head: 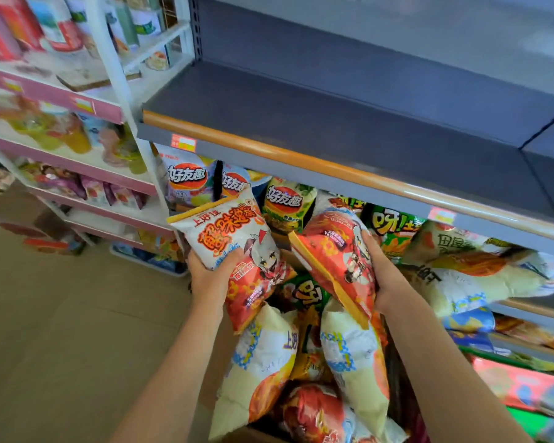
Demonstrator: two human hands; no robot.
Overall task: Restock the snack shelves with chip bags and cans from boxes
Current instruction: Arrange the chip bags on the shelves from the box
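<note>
Your left hand (209,270) grips a red-and-white chip bag (234,247) from below, fingers curled under it and mostly hidden behind the bag. Your right hand (379,268) grips a second chip bag (336,260), turned on edge, fingers wrapped round its side. Both bags hang above the box (301,362) of loose bags, below the bare grey shelf (349,123). Lift both clear of the shelf's orange lip (269,151), stand them upright with fronts outward, and start at the left end so rows fill evenly. Hold gently; puffed bags likely crush or slip. The box walls are mostly buried, the pink racks (52,100) at far left are blurred, and no cans can be made out.
</note>
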